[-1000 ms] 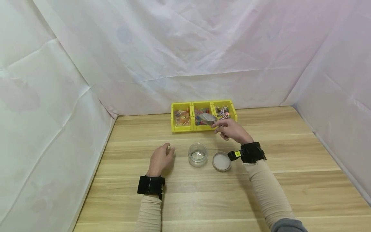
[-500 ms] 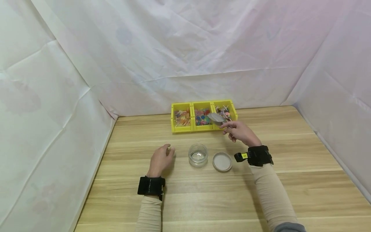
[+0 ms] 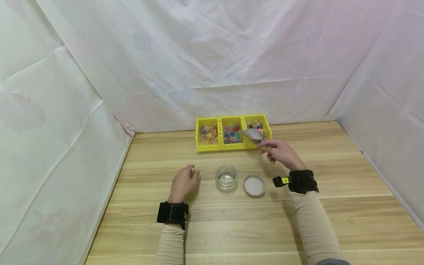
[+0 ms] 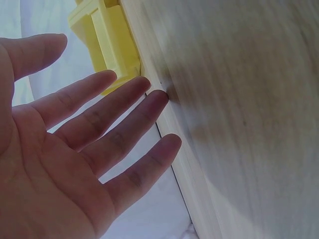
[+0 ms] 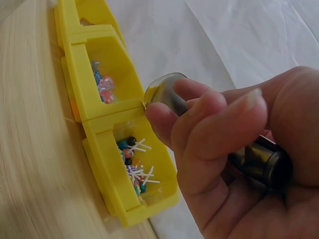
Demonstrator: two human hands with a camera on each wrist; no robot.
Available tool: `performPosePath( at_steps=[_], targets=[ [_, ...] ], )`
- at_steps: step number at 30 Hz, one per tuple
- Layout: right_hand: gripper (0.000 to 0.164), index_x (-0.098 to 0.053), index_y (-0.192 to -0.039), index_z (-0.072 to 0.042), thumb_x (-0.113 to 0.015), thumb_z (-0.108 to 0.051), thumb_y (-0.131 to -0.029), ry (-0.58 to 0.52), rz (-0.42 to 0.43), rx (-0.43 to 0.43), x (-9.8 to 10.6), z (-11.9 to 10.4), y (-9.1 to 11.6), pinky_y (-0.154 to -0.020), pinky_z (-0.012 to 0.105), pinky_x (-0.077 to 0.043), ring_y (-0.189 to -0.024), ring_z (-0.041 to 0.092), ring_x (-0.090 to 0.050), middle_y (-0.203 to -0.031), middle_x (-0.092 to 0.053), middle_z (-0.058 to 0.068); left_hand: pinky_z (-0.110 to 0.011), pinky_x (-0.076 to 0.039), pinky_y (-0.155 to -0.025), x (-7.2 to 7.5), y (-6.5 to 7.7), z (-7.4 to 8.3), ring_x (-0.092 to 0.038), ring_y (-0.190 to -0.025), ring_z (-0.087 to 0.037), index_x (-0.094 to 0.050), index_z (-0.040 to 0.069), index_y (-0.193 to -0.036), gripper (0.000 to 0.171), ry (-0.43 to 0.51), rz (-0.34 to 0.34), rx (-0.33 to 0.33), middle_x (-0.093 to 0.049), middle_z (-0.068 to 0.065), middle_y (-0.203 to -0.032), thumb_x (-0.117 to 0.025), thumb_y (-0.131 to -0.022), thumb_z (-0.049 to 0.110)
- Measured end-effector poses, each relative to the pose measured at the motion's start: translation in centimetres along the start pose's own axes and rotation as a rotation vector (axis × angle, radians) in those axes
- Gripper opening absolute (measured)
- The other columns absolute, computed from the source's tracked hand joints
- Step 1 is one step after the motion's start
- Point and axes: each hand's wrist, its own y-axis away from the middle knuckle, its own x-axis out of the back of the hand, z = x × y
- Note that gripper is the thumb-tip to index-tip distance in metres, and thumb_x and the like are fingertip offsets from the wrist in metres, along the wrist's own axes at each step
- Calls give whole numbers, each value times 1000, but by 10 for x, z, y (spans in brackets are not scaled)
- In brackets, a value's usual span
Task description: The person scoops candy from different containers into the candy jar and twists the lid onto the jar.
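Metal scoop (image 3: 253, 135) pinched in R hand (image 3: 281, 154) over yellow bins (image 3: 232, 147); L hand (image 3: 183, 183) fingers spread nr jar (image 3: 226, 177), lid (image 3: 253, 185).

Wooden table (image 3: 331, 176) carries 3 yellow bins (image 3: 233, 146), glass jar (image 3: 226, 177), lid (image 3: 253, 184), left hand (image 3: 183, 182).

No text, label, brand or number could be read in any view; the small yellow tag (image 3: 285, 180) on the right wrist band was too blurred.
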Motion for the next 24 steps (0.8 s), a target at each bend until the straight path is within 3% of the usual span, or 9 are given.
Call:
performPosePath(
  at_steps=[12,24],
  targets=[
    [28,-62,-127,-5,-50,-14,-104,-44,32,-35,7,5,6,-54,24,-45,-65,12,-52,-110,-62,15,-54,-47,-101,-1,-1,-2,-57,-122,-39,-59,-2,-132,46,5,4,8,-62,-23,-130,-57,-101,31],
    [29,-62,-128,-3,-51,-15,-104,-55,70,-51,12,15,13,-57,28,-49,-65,12,-53,-116,-59,22,-54,-47,-101,-3,-1,-3,-58,-122,-39,-59,-2,-132,45,9,2,6,-62,-23,-130,-58,-100,31]
  ],
)
